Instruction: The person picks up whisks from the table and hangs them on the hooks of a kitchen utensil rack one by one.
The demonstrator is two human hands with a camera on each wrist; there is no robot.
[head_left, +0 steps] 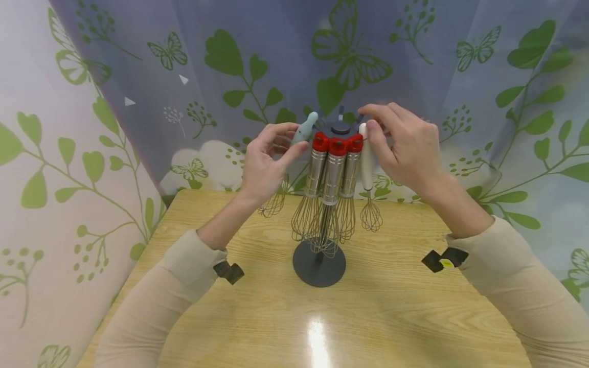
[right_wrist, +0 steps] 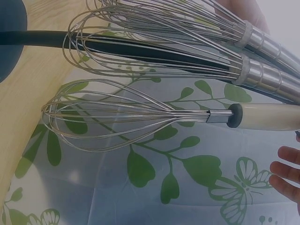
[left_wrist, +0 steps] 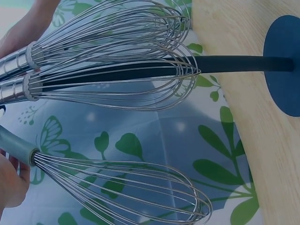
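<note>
My left hand (head_left: 269, 158) pinches the pale blue-green handle (head_left: 303, 130) of a whisk between thumb and fingers. This whisk's wire balloon (left_wrist: 126, 187) hangs down, tilted outward on the left of a dark stand (head_left: 319, 263). On the right side, a whisk with a white handle (head_left: 366, 161) hangs nearly upright, its wire loops (right_wrist: 108, 115) pointing down. My right hand (head_left: 409, 145) is at the top of that handle, thumb right against it and index finger reaching over toward the stand's top. In the right wrist view, its other fingers (right_wrist: 286, 173) are spread away from the handle.
Several steel-handled whisks (head_left: 333, 174) with red ends hang on the stand's front, between the hands. The stand's round base rests on a wooden table (head_left: 391, 286). Behind is a curtain (head_left: 285, 61) printed with leaves and butterflies; a similar patterned cloth (head_left: 69, 168) is at the left.
</note>
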